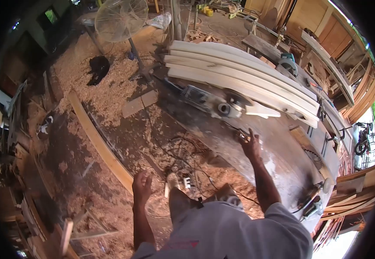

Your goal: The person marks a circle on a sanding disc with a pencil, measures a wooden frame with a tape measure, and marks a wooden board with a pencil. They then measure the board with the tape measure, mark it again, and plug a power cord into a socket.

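Note:
My right hand [250, 145] is over the worktable [204, 129], its fingers bent and pinched around something small that I cannot make out. Just beyond it lies a grey corded power tool [213, 103] with a round dark part at one end. Several long pale boards [239, 71] are stacked behind the tool, with a short pale offcut [263, 111] beside it. My left hand [141, 186] hangs low at my side, its fingers loosely curled and holding nothing. Close to it is the near end of a long curved wooden strip [96, 140].
Wood shavings [109, 82] cover much of the floor, and cords [187, 151] run near my feet. A pedestal fan [122, 19] stands at the far left. On the table are a teal power tool [287, 64] and another tool [312, 205] at the right.

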Tool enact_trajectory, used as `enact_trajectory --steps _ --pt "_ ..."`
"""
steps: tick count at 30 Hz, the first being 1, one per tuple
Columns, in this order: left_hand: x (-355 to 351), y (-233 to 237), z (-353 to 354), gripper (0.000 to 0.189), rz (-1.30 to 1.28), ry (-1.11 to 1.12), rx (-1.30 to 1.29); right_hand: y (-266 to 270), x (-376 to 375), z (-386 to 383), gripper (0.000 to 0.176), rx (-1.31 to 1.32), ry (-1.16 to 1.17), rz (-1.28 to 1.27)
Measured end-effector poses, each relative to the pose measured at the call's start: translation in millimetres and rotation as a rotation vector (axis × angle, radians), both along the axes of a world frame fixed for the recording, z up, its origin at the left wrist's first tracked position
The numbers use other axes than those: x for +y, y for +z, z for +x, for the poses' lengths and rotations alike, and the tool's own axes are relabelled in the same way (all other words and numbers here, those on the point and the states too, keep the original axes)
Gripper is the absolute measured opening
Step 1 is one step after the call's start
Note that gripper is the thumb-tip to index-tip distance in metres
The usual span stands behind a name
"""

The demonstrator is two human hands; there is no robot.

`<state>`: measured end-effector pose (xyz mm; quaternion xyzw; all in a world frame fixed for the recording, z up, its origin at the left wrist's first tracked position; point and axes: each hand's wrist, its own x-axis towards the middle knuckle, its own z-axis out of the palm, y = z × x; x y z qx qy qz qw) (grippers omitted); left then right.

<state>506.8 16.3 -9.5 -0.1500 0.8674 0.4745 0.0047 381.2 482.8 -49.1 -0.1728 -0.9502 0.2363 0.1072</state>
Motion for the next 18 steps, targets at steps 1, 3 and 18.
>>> enact_trajectory --steps 1,3,18 --pt "-20.4 16.2 -2.8 0.041 0.012 0.069 -0.041 -34.1 13.4 -7.8 0.055 0.093 0.273 0.266" --pt "-83.7 -4.5 3.4 0.038 0.049 0.162 -0.083 -45.4 9.7 -27.1 0.061 0.056 0.243 0.341" --pt "-120.9 -59.5 47.3 0.036 0.289 0.131 -0.224 -14.7 -60.6 -8.0 0.059 -0.35 -0.214 -0.01"
